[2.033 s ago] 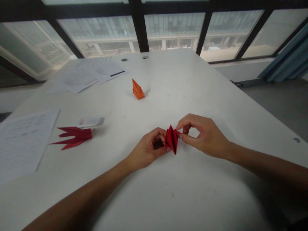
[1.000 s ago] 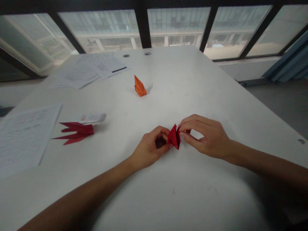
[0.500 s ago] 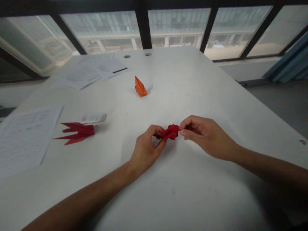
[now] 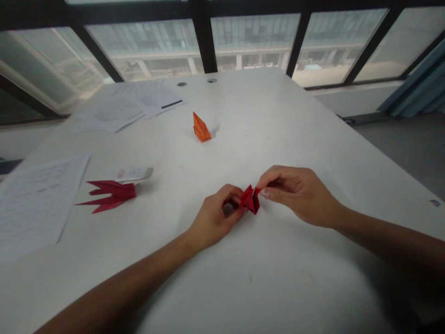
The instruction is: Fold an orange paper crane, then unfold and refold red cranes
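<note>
A small red folded paper piece (image 4: 251, 200) is pinched between both hands just above the white table (image 4: 271, 273). My left hand (image 4: 215, 218) grips its left side with thumb and fingers closed. Thumb and forefinger of my right hand (image 4: 299, 192) pinch its right side. The piece stands roughly upright, its point down near the tabletop.
An orange folded paper piece (image 4: 200, 128) stands farther back at the centre. A dark red folded shape with spikes (image 4: 109, 195) lies at the left beside a small white card (image 4: 134, 174). Printed sheets (image 4: 33, 204) lie left, and more printed sheets (image 4: 135, 104) at the back. Windows run behind the table.
The red piece was turned flat between my fingers half a second ago and now stands upright again. Both hands stay in nearly the same place.
</note>
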`<state>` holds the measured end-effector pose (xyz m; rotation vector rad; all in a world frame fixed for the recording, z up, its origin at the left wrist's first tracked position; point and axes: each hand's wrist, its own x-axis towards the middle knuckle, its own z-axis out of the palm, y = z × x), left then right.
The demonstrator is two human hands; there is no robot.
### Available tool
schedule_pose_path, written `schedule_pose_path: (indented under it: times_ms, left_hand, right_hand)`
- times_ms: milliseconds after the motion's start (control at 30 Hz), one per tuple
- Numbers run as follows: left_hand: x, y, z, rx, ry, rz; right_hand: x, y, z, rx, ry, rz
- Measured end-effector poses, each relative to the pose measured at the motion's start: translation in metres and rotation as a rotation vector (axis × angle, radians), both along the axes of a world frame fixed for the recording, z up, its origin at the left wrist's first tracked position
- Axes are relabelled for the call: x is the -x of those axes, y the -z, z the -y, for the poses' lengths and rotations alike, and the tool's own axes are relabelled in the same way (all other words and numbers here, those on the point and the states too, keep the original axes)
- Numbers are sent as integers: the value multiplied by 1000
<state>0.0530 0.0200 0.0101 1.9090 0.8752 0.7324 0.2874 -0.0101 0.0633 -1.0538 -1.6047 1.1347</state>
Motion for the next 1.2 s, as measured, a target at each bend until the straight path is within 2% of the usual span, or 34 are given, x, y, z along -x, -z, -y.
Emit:
schedule_pose_path:
  times_ms: [100,200,267,533,767,933,1033,1200]
  left_hand:
    - [2,-2,-6,246,194,98]
    - [3,-4,-11,425,274,207]
    - [4,-6,-13,491,301,249]
    - [8,-10,-16,473,396,185]
    - [5,-11,-15,493,363,205]
    - [4,-16,-16,522,421,187]
    - [4,-16,-17,538,438,188]
    - [4,-13,-14,515,371,185]
  right_hand:
    - [-1,0,-2,-80,6,44]
    - [-1,0,-1,-173,-54,106]
    - [0,0,0,-202,-91,129]
    - [1,-1,4,-227,-130,178]
    - [5,1,6,35,-26,30]
    - [7,1,2,172,-52,-81]
    - [6,1,3,148,-66,-53]
    - [6,3,6,76,-24,24]
